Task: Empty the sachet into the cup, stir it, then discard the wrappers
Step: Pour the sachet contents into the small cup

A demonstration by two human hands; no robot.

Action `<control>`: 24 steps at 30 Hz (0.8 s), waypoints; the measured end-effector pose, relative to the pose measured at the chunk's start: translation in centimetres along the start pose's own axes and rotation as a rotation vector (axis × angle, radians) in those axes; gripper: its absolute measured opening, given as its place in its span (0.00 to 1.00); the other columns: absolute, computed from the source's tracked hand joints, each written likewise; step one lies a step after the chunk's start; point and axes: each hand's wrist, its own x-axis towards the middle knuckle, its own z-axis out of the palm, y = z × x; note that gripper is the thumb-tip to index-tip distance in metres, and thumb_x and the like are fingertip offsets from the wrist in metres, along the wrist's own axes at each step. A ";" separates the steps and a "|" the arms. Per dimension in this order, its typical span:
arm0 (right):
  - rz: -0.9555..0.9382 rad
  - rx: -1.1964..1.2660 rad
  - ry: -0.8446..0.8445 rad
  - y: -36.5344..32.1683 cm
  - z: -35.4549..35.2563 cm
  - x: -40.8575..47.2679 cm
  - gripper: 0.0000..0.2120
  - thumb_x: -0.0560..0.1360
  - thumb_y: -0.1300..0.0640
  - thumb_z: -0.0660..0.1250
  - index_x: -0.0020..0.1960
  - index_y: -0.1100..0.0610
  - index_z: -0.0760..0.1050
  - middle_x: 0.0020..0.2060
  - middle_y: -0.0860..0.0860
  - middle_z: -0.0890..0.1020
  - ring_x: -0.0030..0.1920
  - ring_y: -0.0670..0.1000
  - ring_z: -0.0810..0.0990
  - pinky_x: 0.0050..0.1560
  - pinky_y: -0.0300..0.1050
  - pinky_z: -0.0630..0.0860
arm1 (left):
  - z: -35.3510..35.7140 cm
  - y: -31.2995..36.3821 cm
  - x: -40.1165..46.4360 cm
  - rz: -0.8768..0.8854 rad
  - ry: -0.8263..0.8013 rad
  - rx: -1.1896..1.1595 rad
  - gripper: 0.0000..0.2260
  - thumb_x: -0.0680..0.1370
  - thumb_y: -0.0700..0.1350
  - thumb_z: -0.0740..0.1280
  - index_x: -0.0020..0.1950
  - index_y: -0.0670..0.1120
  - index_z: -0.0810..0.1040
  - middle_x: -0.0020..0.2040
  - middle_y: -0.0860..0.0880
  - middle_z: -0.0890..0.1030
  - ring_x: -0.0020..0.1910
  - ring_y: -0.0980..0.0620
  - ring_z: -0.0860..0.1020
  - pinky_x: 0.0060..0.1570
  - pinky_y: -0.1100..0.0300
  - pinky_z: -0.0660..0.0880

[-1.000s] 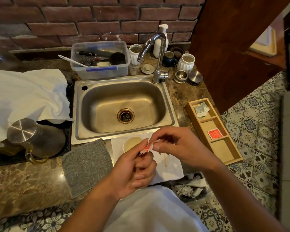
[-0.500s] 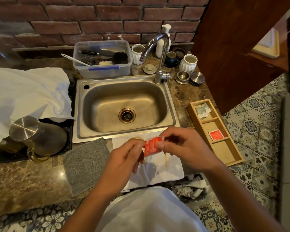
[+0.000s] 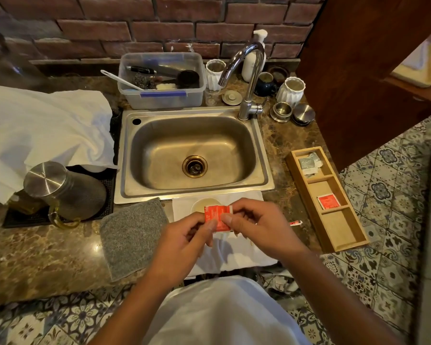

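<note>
Our left hand (image 3: 184,241) and right hand (image 3: 256,226) both pinch the red sachet (image 3: 217,217) just above the cup (image 3: 204,204). Next we tip it in.

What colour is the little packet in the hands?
Red sachet with a white edge; head view.

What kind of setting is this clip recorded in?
Most likely a small kitchen or drinks corner: a steel sink with faucet set in a stone counter, and a wooden tray holding sachets.
</note>
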 end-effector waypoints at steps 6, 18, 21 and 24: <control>0.215 0.026 -0.146 3.2 1.7 -0.1 0.09 0.81 0.53 0.70 0.42 0.54 0.80 0.29 0.48 0.81 0.29 0.39 0.78 0.34 0.32 0.72 | 0.8 -2.9 -0.1 -0.235 -0.058 -0.151 0.17 0.81 0.56 0.66 0.37 0.46 0.78 0.29 0.47 0.80 0.24 0.54 0.72 0.27 0.62 0.70; 0.478 0.124 -0.103 6.0 4.0 0.5 0.13 0.82 0.54 0.68 0.41 0.60 0.80 0.26 0.49 0.79 0.26 0.49 0.72 0.28 0.42 0.69 | 1.1 -5.6 0.6 -0.542 -0.111 -0.217 0.17 0.84 0.49 0.64 0.38 0.42 0.78 0.25 0.48 0.75 0.20 0.56 0.65 0.21 0.66 0.63; 0.501 0.141 -0.102 6.1 4.0 0.4 0.14 0.82 0.54 0.68 0.39 0.58 0.80 0.26 0.50 0.79 0.26 0.51 0.71 0.28 0.43 0.68 | 1.3 -5.8 0.8 -0.569 -0.120 -0.235 0.17 0.84 0.48 0.64 0.38 0.42 0.78 0.25 0.47 0.74 0.19 0.55 0.64 0.21 0.66 0.61; 0.524 0.148 -0.100 6.1 4.0 0.6 0.15 0.82 0.54 0.68 0.37 0.55 0.80 0.26 0.50 0.79 0.25 0.50 0.70 0.27 0.42 0.67 | 1.5 -6.0 0.7 -0.595 -0.114 -0.268 0.17 0.84 0.48 0.64 0.38 0.42 0.78 0.26 0.46 0.74 0.20 0.55 0.64 0.21 0.64 0.60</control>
